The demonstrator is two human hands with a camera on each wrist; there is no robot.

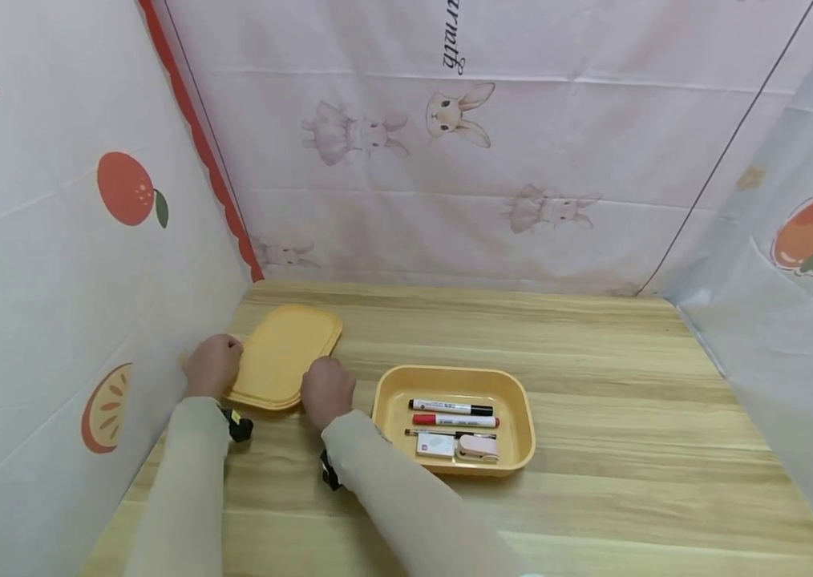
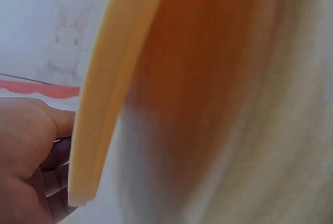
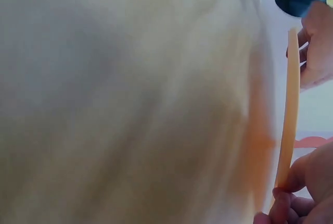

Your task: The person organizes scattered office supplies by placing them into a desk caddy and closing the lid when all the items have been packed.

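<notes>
A yellow rounded lid [image 1: 284,357] is held between both hands at the left of the table. My left hand [image 1: 214,366] grips its left edge; in the left wrist view the fingers of that hand [image 2: 31,156] curl behind the lid's rim [image 2: 99,104]. On the near right edge, my right hand [image 1: 328,391] pinches the lid between thumb and fingers, as the right wrist view shows. The lid appears raised off the table in the wrist views. To the right stands a yellow open box [image 1: 515,401] containing a black marker [image 1: 450,407], a red marker [image 1: 455,421], a pen [image 1: 417,433] and smaller items.
Inside the box are also a small white box [image 1: 434,445] and a pale pink stapler-like item [image 1: 477,448]. The wooden table [image 1: 630,433] extends to the right. Printed cloth walls, such as the left one [image 1: 183,264], enclose it on three sides.
</notes>
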